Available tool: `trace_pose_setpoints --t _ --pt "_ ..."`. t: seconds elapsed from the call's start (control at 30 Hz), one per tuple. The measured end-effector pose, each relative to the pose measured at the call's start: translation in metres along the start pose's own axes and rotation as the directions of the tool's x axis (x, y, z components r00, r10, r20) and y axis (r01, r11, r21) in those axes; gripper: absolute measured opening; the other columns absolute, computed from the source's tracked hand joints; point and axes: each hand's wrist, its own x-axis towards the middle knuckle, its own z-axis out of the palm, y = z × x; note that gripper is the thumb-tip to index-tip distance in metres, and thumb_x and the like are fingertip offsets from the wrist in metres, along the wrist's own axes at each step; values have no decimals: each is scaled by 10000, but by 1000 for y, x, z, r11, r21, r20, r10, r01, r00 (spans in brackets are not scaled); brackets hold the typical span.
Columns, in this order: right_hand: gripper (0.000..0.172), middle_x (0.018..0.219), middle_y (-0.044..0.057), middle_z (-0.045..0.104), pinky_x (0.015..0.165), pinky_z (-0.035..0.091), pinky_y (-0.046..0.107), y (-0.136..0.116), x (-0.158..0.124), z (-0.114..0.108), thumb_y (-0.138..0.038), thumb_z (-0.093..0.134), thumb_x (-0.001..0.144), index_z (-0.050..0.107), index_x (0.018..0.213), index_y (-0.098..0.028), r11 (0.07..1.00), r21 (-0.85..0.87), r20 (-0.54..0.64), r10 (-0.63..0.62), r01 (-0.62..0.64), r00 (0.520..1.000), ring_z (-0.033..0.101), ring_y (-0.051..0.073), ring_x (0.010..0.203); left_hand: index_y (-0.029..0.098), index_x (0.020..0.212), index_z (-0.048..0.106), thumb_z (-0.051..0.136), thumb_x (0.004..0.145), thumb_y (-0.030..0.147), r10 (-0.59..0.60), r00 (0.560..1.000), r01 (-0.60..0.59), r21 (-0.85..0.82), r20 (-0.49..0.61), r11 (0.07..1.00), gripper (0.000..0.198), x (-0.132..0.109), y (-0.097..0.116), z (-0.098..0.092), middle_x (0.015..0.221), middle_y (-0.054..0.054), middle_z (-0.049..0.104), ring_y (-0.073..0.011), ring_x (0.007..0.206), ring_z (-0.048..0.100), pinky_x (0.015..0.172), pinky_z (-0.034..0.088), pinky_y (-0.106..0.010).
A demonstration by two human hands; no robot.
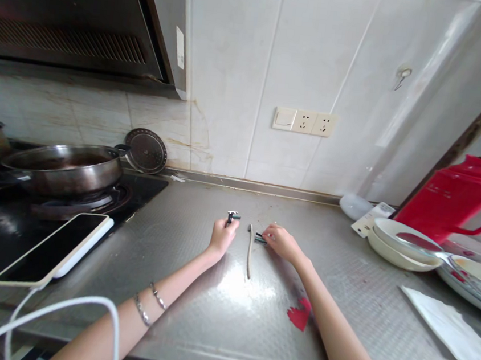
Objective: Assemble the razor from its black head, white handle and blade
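Observation:
My left hand (223,238) is closed around a small black object with a shiny silver top (231,218); its exact kind is too small to make out. On the right, my right hand (283,242) pinches a short, thin dark piece (260,237) low over the steel counter, its fingers curled and partly hiding it. Between the hands lies a thin beige cord-like strip (250,255), roughly straight, with a small dark end piece (250,228) beside its top. Neither hand touches the strip.
A phone (52,255) with a white cable (81,302) sits by the stove (2,241), where a steel pan (69,170) stands. To the right are a red thermos jug (453,196), stacked bowls (400,251) and a white paper sheet (450,331). A red scrap (298,316) lies near my right forearm.

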Motion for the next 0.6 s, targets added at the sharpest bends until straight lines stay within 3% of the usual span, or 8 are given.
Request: trace_pose_setpoints --t 0.13,0.3,0.43,0.6 --pt "267 879 73 669 741 434 257 5 4 0 -304 445 829 674 830 -168 984 179 -116 7 14 993 597 166 818 206 532 258 541 680 303 12 1000 -12 28 -7 1000 334 3 -3 -2 394 104 224 -25 311 223 353 114 -184" --pt "318 776 78 698 628 474 271 -1 23 -19 -417 487 804 672 824 -159 848 529 -181 118 -4 976 626 178 680 196 549 287 545 715 398 36 999 -34 89 -26 995 367 8 -6 -7 423 96 261 -28 344 226 368 140 -181" --pt "342 754 80 695 557 471 257 -16 45 -37 -460 543 753 675 810 -149 770 637 -142 113 3 983 611 165 637 184 621 386 496 757 447 69 998 -69 66 9 995 316 8 -6 -8 475 88 292 -42 380 250 380 183 -177" --pt "334 732 75 693 614 472 263 -35 64 -43 -465 632 682 699 726 -141 707 708 -27 27 0 999 609 158 671 168 831 513 376 832 437 135 990 -137 66 38 988 302 7 -12 -8 568 53 387 -75 466 361 433 291 -185"
